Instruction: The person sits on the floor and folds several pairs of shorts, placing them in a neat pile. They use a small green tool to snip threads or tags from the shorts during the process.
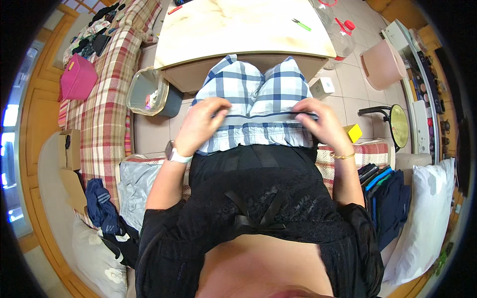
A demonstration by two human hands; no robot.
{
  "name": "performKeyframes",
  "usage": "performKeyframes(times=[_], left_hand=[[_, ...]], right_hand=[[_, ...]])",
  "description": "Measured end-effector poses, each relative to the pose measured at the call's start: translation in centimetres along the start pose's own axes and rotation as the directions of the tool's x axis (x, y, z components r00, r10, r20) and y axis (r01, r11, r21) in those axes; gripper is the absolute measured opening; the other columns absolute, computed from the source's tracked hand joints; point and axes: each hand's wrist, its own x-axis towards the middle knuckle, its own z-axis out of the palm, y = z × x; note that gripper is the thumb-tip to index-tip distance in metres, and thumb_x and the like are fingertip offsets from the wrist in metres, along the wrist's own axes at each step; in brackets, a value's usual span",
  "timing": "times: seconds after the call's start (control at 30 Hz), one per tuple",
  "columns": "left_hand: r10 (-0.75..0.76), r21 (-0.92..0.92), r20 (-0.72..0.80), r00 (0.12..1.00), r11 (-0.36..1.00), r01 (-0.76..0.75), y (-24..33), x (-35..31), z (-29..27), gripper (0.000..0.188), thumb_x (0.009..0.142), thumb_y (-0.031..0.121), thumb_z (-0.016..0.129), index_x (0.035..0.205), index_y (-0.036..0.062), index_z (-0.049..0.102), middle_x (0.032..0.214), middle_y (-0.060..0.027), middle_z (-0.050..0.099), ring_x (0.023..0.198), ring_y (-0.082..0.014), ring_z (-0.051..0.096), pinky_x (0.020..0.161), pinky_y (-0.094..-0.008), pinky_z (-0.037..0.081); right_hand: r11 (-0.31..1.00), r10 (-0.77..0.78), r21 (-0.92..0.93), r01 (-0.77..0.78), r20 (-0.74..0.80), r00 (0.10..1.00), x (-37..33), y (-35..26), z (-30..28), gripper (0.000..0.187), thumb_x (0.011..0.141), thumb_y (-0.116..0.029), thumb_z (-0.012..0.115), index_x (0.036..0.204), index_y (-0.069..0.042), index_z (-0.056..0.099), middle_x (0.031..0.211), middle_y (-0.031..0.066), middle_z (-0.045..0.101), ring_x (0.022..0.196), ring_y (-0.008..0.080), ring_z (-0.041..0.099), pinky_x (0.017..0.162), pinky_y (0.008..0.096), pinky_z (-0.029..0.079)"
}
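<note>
Blue-and-white plaid shorts (253, 94) lie across my lap, with the gathered elastic waistband (263, 135) toward me and two peaked parts pointing at the table. A folded edge with a dark line runs across them. My left hand (204, 121) grips the left end of this fold, its fingers curled over the cloth and its thumb at the edge. At the right end, my right hand (322, 121) holds the same edge between thumb and bent fingers. The cloth beneath both hands is partly hidden.
A marble-patterned table (233, 30) stands ahead, bearing a green-handled tool (301, 25). On the left are a lined bin (149, 94) and a pink basket (78, 78). Folded dark clothes (390, 198), a yellow box (353, 132) and a pale pink bin (382, 64) are to the right.
</note>
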Motion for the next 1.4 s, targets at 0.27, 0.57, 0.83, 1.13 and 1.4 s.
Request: performKeyframes(times=[0.27,0.57,0.83,1.13,1.4], left_hand=[[0.037,0.086,0.278,0.96,0.994,-0.063,1.3,3.9,3.8,0.029,0.088,0.018,0.069,0.113,0.0034,0.068,0.103,-0.0166,0.073,0.096,-0.0338,0.07,0.084,-0.0419,0.054],[0.127,-0.016,0.204,0.971,0.992,-0.126,0.4,7.2,-0.1,0.016,0.089,0.018,0.065,0.094,0.0036,0.069,0.086,-0.0142,0.071,0.083,-0.0269,0.07,0.078,-0.0356,0.053],[0.221,0.2,-0.385,0.896,0.968,-0.153,-1.2,14.3,-4.2,0.019,0.093,0.024,0.07,0.1,0.0061,0.071,0.087,-0.0117,0.072,0.081,-0.0259,0.07,0.076,-0.033,0.053],[0.309,0.287,-0.419,0.854,0.937,-0.199,-3.3,15.9,-2.1,0.018,0.091,0.024,0.072,0.099,0.0073,0.071,0.091,-0.011,0.071,0.084,-0.0263,0.07,0.075,-0.0349,0.054],[0.206,0.294,-0.324,0.923,0.95,-0.109,-5.9,14.0,-1.5,0.026,0.087,0.021,0.075,0.105,0.0043,0.069,0.1,-0.011,0.07,0.095,-0.0248,0.068,0.084,-0.0357,0.053]], right_hand=[[0.959,0.092,-0.281,-0.025,0.229,0.969,-0.3,-1.0,3.5,0.026,0.079,-0.01,0.076,0.103,-0.003,0.07,0.102,0.0112,0.07,0.096,0.0301,0.067,0.088,0.0393,0.053],[0.993,-0.077,-0.07,0.096,0.236,0.969,-1.9,-3.7,0.4,0.011,0.077,-0.005,0.072,0.087,-0.006,0.067,0.088,0.009,0.064,0.088,0.0307,0.065,0.077,0.0397,0.053],[0.967,-0.011,-0.244,0.07,0.233,0.972,-2.1,-5.2,0.6,0.019,0.089,-0.019,0.066,0.079,-0.003,0.069,0.079,0.0143,0.069,0.077,0.0359,0.067,0.072,0.0434,0.054],[0.85,0.142,-0.512,-0.126,-0.008,0.99,-0.9,-2.6,0.9,0.029,0.092,-0.01,0.054,0.119,-0.005,0.06,0.086,0.0221,0.07,0.081,0.0396,0.069,0.073,0.0479,0.055],[0.86,0.23,-0.428,-0.278,-0.161,0.96,0.1,0.1,-0.1,0.073,0.083,0.001,0.07,0.149,-0.011,0.042,0.117,0.0225,0.069,0.096,0.0358,0.071,0.083,0.0425,0.056]])
